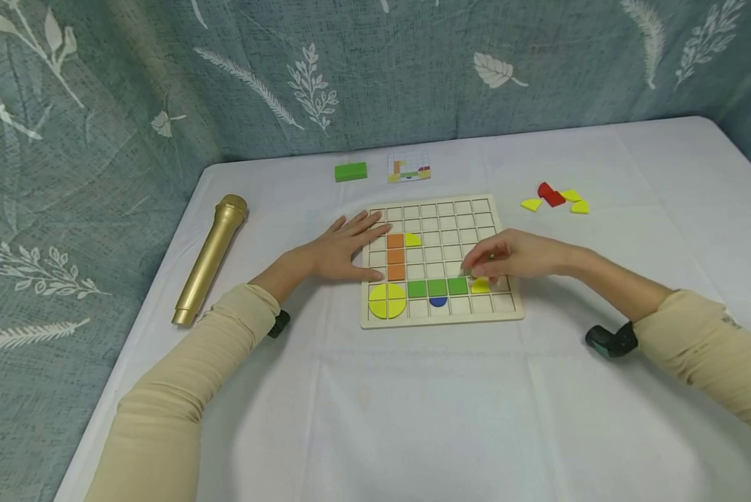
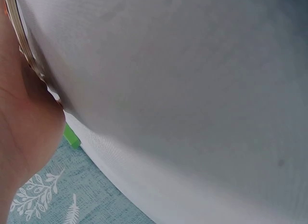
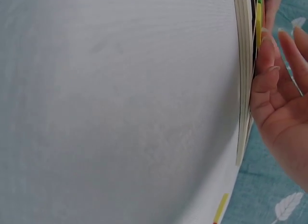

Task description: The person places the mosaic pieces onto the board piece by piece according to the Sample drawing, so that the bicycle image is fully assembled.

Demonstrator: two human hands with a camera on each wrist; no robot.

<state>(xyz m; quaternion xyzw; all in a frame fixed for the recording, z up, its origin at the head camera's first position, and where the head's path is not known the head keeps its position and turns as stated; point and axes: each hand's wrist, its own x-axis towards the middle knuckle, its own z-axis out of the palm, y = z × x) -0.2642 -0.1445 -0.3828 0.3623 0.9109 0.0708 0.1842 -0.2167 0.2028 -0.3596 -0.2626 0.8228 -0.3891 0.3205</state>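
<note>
A pale grid board point(image 1: 438, 323) lies on the table with coloured flat pieces in its cells. My left hand point(image 1: 340, 249) rests spread on the board's left edge, fingers straight, beside the orange squares point(image 1: 396, 256). Over the right part of the board, my right hand point(image 1: 507, 254) has bent fingers, with thumb and fingertips at a yellow quarter-circle piece point(image 1: 480, 285). That piece sits right of a row of green squares point(image 1: 436, 288). A blue half-circle point(image 1: 438, 302) lies under the row, a yellow circle point(image 1: 387, 301) at the lower left. Another yellow quarter point(image 1: 413, 240) adjoins the orange column.
Loose red pieces point(image 1: 551, 195) and yellow pieces point(image 1: 579, 207) lie right of the board. Behind it are a green block point(image 1: 351, 171) and a small pattern card point(image 1: 409, 168). A gold microphone point(image 1: 212, 258) lies at the left. A patterned curtain point(image 1: 375, 70) hangs behind the table.
</note>
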